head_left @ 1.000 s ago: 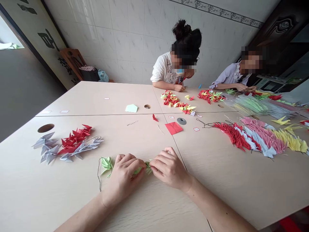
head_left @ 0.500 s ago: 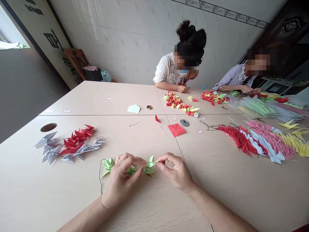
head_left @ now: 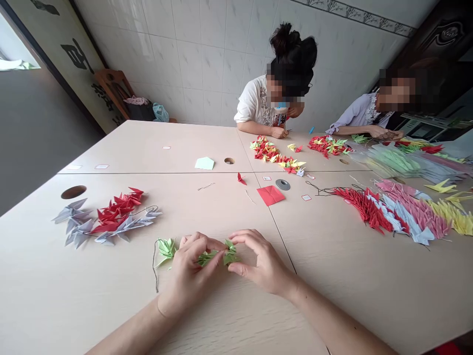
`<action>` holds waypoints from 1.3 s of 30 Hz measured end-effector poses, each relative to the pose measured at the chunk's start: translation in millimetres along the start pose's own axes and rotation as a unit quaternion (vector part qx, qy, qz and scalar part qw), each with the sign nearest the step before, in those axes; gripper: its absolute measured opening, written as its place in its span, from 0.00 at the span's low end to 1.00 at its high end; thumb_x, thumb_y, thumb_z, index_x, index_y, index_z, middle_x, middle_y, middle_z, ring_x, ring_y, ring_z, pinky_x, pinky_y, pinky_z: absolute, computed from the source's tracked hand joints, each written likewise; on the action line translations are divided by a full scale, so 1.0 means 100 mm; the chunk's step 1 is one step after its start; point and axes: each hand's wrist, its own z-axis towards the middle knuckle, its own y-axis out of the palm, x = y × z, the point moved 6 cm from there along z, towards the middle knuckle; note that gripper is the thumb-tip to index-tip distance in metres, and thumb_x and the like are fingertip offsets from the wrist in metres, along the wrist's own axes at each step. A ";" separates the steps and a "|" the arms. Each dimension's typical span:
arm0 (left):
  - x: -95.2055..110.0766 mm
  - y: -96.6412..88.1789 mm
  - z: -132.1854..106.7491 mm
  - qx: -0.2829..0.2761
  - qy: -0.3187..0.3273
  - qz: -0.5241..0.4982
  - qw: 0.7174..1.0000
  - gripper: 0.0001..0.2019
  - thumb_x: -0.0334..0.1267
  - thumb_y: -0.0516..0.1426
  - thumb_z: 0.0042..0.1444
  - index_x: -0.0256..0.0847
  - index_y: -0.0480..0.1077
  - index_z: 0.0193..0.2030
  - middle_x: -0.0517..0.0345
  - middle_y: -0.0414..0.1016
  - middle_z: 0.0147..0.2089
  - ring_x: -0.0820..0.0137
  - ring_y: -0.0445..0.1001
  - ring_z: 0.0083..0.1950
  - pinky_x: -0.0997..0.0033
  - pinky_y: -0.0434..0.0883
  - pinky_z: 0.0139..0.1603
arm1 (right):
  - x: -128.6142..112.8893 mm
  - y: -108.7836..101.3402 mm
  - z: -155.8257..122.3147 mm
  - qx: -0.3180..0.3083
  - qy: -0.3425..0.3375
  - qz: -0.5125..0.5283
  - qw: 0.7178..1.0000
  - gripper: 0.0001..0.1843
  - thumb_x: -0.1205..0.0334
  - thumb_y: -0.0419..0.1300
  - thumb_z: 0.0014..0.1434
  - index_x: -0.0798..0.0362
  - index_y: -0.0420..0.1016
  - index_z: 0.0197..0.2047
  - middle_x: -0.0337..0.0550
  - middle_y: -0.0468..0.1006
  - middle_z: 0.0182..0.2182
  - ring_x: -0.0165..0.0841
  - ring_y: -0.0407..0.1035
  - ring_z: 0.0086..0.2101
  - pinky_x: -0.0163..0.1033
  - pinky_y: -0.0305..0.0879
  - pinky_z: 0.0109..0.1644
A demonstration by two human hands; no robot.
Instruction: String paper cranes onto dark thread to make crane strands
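A short string of light green folded paper cranes (head_left: 167, 248) lies on the table in front of me, partly hidden under my fingers. My left hand (head_left: 190, 268) is closed over its middle, thumb and fingertips pinching near the right end. My right hand (head_left: 264, 266) curves around the end crane (head_left: 230, 253), index finger above it and thumb below. A dark thread (head_left: 154, 273) hangs loose from the left end of the string. To the left lies another string, with red cranes (head_left: 118, 209) and pale lilac cranes (head_left: 79, 229).
Beyond my hands lie a red paper square (head_left: 271, 195), a single red crane (head_left: 241, 178), a grey ring (head_left: 283, 185) and pale green paper (head_left: 204, 163). Crane strings (head_left: 401, 212) and plastic bags (head_left: 402, 160) cover the right side. Two people (head_left: 254, 106) sit opposite, hands on the table.
My right hand has moved slightly left, from pinching a thin strand at the string's right end to curving around the end crane. My left hand stays in place. The view has shifted slightly.
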 end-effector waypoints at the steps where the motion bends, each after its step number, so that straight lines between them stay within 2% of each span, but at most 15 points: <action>1: -0.01 0.00 0.00 -0.002 -0.006 -0.007 1.000 0.04 0.38 0.57 0.60 0.47 0.73 0.35 0.64 0.79 0.36 0.71 0.73 0.37 0.65 0.63 0.42 | 0.00 0.03 0.00 -0.013 0.003 -0.012 1.000 0.14 0.63 0.66 0.54 0.49 0.73 0.45 0.44 0.75 0.49 0.37 0.67 0.50 0.44 0.63 0.55; 3: -0.02 0.00 0.00 -0.006 -0.017 -0.018 1.000 0.04 0.39 0.57 0.60 0.46 0.73 0.36 0.63 0.78 0.36 0.70 0.73 0.38 0.65 0.63 0.43 | -0.01 0.07 0.01 -0.032 0.003 -0.022 0.999 0.08 0.69 0.63 0.56 0.50 0.74 0.40 0.43 0.76 0.47 0.36 0.68 0.48 0.43 0.63 0.54; 6: -0.03 0.00 0.01 -0.019 -0.046 -0.018 0.999 0.07 0.41 0.55 0.61 0.46 0.73 0.36 0.61 0.78 0.36 0.69 0.72 0.39 0.64 0.63 0.43 | 0.00 0.07 0.02 -0.052 0.031 0.001 0.998 0.06 0.71 0.58 0.57 0.51 0.72 0.35 0.40 0.78 0.37 0.33 0.70 0.41 0.40 0.66 0.48; 9: -0.03 0.04 0.02 -0.050 -0.059 0.010 0.997 0.07 0.41 0.54 0.62 0.46 0.73 0.36 0.60 0.78 0.37 0.68 0.71 0.40 0.64 0.63 0.44 | 0.08 0.04 0.00 -0.102 0.112 0.060 0.987 0.04 0.67 0.56 0.60 0.50 0.68 0.39 0.36 0.78 0.30 0.31 0.72 0.34 0.36 0.67 0.38; 11: -0.01 0.09 0.02 -0.078 -0.037 0.049 0.995 0.07 0.40 0.54 0.62 0.47 0.73 0.37 0.62 0.78 0.37 0.68 0.71 0.40 0.64 0.62 0.44 | 0.15 0.00 -0.04 -0.138 0.153 0.069 0.976 0.07 0.65 0.55 0.61 0.49 0.67 0.44 0.34 0.77 0.27 0.30 0.73 0.31 0.35 0.66 0.35; 14: 0.03 0.14 0.04 -0.112 0.025 0.130 0.985 0.08 0.40 0.53 0.64 0.50 0.73 0.43 0.62 0.79 0.37 0.68 0.72 0.40 0.62 0.59 0.45 | 0.23 -0.10 -0.09 -0.173 0.164 0.017 0.971 0.07 0.61 0.57 0.61 0.48 0.69 0.44 0.33 0.78 0.25 0.30 0.72 0.28 0.35 0.64 0.32; 16: 0.03 0.12 0.06 -0.111 0.045 0.184 0.976 0.11 0.40 0.53 0.64 0.51 0.71 0.50 0.60 0.80 0.42 0.65 0.73 0.45 0.59 0.57 0.47 | 0.28 -0.21 -0.10 -0.164 0.153 -0.046 0.973 0.07 0.58 0.58 0.61 0.48 0.72 0.43 0.33 0.78 0.25 0.30 0.71 0.27 0.36 0.63 0.32; 18: 0.01 0.07 0.09 -0.107 0.039 0.226 0.967 0.14 0.41 0.54 0.63 0.51 0.68 0.55 0.58 0.78 0.49 0.61 0.71 0.49 0.55 0.54 0.49 | 0.30 -0.34 -0.09 -0.123 0.142 -0.130 0.974 0.08 0.56 0.60 0.59 0.47 0.73 0.42 0.35 0.78 0.26 0.32 0.72 0.30 0.38 0.63 0.35; 21: -0.03 0.04 0.10 -0.147 0.014 0.249 0.957 0.22 0.47 0.61 0.54 0.51 0.68 0.55 0.57 0.76 0.52 0.57 0.70 0.51 0.54 0.53 0.50 | 0.25 -0.46 -0.04 -0.046 0.117 -0.225 0.966 0.06 0.58 0.62 0.58 0.48 0.72 0.39 0.37 0.79 0.34 0.34 0.72 0.37 0.42 0.61 0.44; 23: -0.05 0.05 0.08 -0.192 0.005 0.243 0.951 0.27 0.50 0.66 0.44 0.52 0.69 0.53 0.58 0.75 0.51 0.56 0.70 0.50 0.54 0.53 0.49 | 0.16 -0.40 -0.02 -0.028 0.081 -0.234 0.968 0.05 0.61 0.62 0.58 0.49 0.71 0.39 0.38 0.78 0.38 0.34 0.71 0.39 0.44 0.60 0.48; 25: -0.07 0.05 0.06 -0.224 -0.002 0.239 0.945 0.28 0.49 0.68 0.40 0.53 0.70 0.51 0.59 0.75 0.49 0.57 0.70 0.48 0.55 0.53 0.49 | 0.04 -0.25 -0.01 -0.037 0.032 -0.221 0.974 0.07 0.62 0.63 0.58 0.49 0.71 0.41 0.39 0.78 0.39 0.34 0.70 0.42 0.43 0.59 0.50; 28: -0.13 0.02 0.07 -0.237 -0.021 0.245 0.940 0.17 0.45 0.66 0.45 0.51 0.72 0.43 0.61 0.76 0.43 0.60 0.70 0.45 0.55 0.53 0.48 | -0.09 0.04 -0.02 -0.064 -0.011 -0.215 0.974 0.12 0.58 0.65 0.57 0.48 0.71 0.43 0.40 0.78 0.40 0.35 0.68 0.44 0.43 0.58 0.49; 32: -0.18 0.01 0.08 -0.235 -0.036 0.226 0.945 0.06 0.42 0.63 0.50 0.48 0.74 0.34 0.61 0.76 0.37 0.63 0.71 0.40 0.56 0.53 0.47 | -0.14 0.30 0.01 -0.077 -0.007 -0.246 0.966 0.18 0.56 0.67 0.55 0.50 0.70 0.47 0.42 0.77 0.41 0.38 0.67 0.44 0.44 0.58 0.47; 36: -0.20 0.03 0.07 -0.229 -0.033 0.211 0.950 0.03 0.40 0.61 0.50 0.49 0.74 0.34 0.61 0.77 0.37 0.62 0.71 0.41 0.57 0.55 0.47 | -0.12 0.34 0.07 -0.090 -0.005 -0.280 0.956 0.09 0.59 0.65 0.57 0.51 0.72 0.39 0.42 0.76 0.38 0.36 0.67 0.41 0.42 0.57 0.44; 39: -0.19 0.03 0.08 -0.219 -0.026 0.209 0.953 0.02 0.39 0.60 0.51 0.48 0.74 0.32 0.61 0.77 0.35 0.63 0.71 0.39 0.58 0.56 0.46 | -0.07 0.23 0.08 -0.081 0.004 -0.281 0.956 0.06 0.61 0.65 0.57 0.50 0.72 0.37 0.40 0.76 0.36 0.34 0.68 0.40 0.41 0.56 0.44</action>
